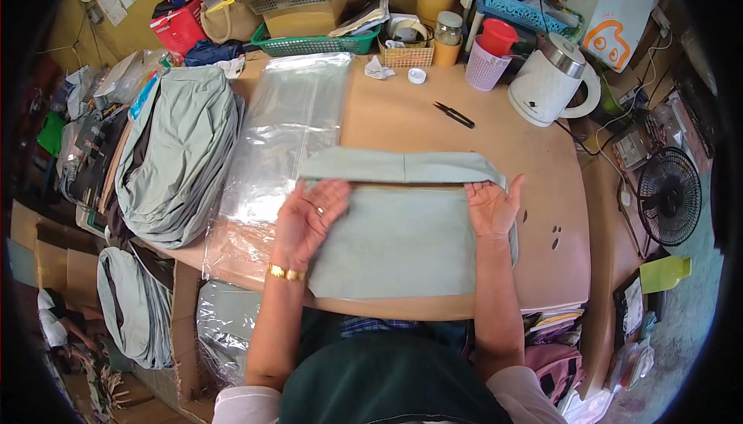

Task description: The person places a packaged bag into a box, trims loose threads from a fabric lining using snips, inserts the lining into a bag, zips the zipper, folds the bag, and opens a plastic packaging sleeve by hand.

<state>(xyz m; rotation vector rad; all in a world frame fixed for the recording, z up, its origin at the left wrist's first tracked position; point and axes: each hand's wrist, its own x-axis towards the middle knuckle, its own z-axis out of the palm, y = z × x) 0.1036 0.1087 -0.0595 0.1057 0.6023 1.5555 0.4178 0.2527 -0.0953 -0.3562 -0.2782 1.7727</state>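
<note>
A pale grey-green cloth point(395, 242) lies flat on the table in front of me, its far part forming a folded band point(402, 166) with a seam near the middle. My left hand point(313, 215), a ring on one finger, is palm up at the band's left end, fingers stretched out and slightly blurred; whether it touches the cloth is hard to tell. At the right end, my right hand point(493, 205) also faces palm up. Its fingertips reach under the band's near edge, and the thumb stands apart.
Clear plastic sheets point(290, 122) lie left of the cloth, beside a pile of similar cloth point(182, 153). Black thread snips point(454, 115) rest beyond the band. A white kettle point(546, 79), a lilac basket point(487, 68) and a green tray point(317, 41) line the back. A fan point(669, 195) stands at right.
</note>
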